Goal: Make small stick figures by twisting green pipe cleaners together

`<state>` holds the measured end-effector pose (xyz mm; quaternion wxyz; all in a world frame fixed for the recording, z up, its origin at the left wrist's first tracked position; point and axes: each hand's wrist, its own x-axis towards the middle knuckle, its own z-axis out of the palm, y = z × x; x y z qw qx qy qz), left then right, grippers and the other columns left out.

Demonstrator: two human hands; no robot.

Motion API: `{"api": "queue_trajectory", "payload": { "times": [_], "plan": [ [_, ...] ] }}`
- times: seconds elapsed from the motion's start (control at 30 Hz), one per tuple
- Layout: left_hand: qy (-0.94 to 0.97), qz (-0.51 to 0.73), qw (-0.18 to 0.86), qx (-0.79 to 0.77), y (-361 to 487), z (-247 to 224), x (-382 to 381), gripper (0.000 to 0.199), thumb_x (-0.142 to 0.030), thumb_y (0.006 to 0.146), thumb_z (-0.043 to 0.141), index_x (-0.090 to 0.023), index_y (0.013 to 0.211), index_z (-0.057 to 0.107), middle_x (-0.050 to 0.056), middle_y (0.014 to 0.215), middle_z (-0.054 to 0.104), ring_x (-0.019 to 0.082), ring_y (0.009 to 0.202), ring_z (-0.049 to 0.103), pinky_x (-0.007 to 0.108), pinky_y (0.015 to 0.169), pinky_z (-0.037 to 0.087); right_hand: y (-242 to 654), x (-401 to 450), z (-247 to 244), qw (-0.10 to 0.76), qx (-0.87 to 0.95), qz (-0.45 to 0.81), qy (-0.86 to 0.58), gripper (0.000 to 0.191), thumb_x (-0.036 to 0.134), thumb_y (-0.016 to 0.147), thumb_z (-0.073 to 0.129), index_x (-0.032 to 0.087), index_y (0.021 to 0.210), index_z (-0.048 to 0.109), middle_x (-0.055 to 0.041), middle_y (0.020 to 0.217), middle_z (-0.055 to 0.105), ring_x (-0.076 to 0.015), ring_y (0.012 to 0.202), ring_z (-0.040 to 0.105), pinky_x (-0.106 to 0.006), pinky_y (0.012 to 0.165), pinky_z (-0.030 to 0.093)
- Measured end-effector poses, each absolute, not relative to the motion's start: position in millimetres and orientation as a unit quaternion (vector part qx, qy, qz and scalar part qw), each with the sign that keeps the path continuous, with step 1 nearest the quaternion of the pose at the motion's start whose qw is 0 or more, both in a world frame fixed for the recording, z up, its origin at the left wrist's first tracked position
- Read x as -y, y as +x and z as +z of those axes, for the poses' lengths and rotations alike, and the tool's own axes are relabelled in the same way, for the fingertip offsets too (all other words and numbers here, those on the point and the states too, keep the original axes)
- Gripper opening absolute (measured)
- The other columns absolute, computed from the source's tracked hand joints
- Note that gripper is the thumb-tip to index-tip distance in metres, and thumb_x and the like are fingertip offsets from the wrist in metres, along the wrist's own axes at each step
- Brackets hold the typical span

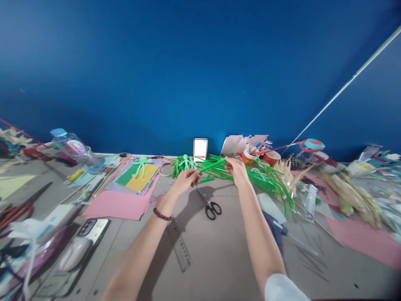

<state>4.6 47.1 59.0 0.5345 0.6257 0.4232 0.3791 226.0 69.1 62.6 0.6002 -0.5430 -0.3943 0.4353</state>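
Note:
My left hand, with a beaded bracelet on its wrist, has its fingers closed on a green stem above the table. The stem slants up toward my right hand, whose fingers are bent and pinch near its other end. Behind and to the right spreads a pile of long green stems. Small green figures of twisted stems stand left of the pile. Just below my hands, black-handled scissors lie on the table.
A clear ruler lies between my forearms. Pink paper, coloured sheets, a phone and a plastic bottle are on the left. A blue glue gun sits beside my right forearm. A blue wall rises behind the table.

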Motion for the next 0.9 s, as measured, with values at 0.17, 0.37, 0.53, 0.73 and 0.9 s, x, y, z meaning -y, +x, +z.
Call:
{"api": "queue_trajectory", "payload": {
  "times": [0.17, 0.37, 0.53, 0.73, 0.9],
  "plan": [
    [0.637, 0.432, 0.443, -0.460, 2, 59, -48, 0.040, -0.050, 0.083, 0.048, -0.016, 0.066, 0.060, 0.002, 0.057, 0.058, 0.012, 0.052, 0.050, 0.023, 0.050, 0.037, 223, -66, 60, 0.532, 0.496, 0.368, -0.579, 0.027, 0.038, 0.067, 0.062, 0.017, 0.080, 0.073, -0.0036, 0.073, 0.068, -0.0162, 0.065, 0.058, -0.025, 0.052, 0.042],
    [0.675, 0.418, 0.416, -0.443, 2, 66, -45, 0.042, -0.048, 0.081, 0.051, -0.017, 0.053, 0.052, -0.001, 0.050, 0.051, 0.012, 0.050, 0.047, 0.023, 0.051, 0.034, 207, -54, 70, 0.418, 0.669, 0.353, -0.503, 0.026, 0.039, 0.075, 0.061, 0.019, 0.086, 0.073, -0.0048, 0.088, 0.072, -0.0196, 0.081, 0.064, -0.030, 0.073, 0.047],
    [0.658, 0.427, 0.436, -0.442, 2, 67, -45, 0.037, -0.047, 0.076, 0.058, -0.017, 0.057, 0.052, -0.003, 0.050, 0.049, 0.010, 0.049, 0.045, 0.022, 0.049, 0.034, 196, -50, 70, 0.358, 0.705, 0.403, -0.461, 0.024, 0.034, 0.074, 0.063, 0.020, 0.091, 0.073, -0.0044, 0.089, 0.072, -0.0206, 0.082, 0.065, -0.031, 0.074, 0.048],
    [0.609, 0.483, 0.434, -0.456, 3, 61, -50, 0.027, -0.043, 0.071, 0.065, -0.017, 0.068, 0.057, -0.001, 0.062, 0.057, 0.013, 0.060, 0.054, 0.022, 0.052, 0.042, 192, -50, 67, 0.344, 0.706, 0.399, -0.473, 0.023, 0.032, 0.075, 0.061, 0.019, 0.090, 0.073, -0.0036, 0.088, 0.072, -0.0202, 0.081, 0.065, -0.030, 0.074, 0.048],
    [0.546, 0.500, 0.491, -0.459, 6, 59, -51, 0.023, -0.037, 0.068, 0.067, -0.017, 0.075, 0.058, 0.001, 0.070, 0.061, 0.013, 0.064, 0.058, 0.024, 0.058, 0.048, 185, -48, 68, 0.313, 0.726, 0.390, -0.473, 0.021, 0.031, 0.075, 0.059, 0.017, 0.086, 0.070, -0.0019, 0.079, 0.070, -0.0165, 0.069, 0.062, -0.027, 0.066, 0.047]
  ]
}}
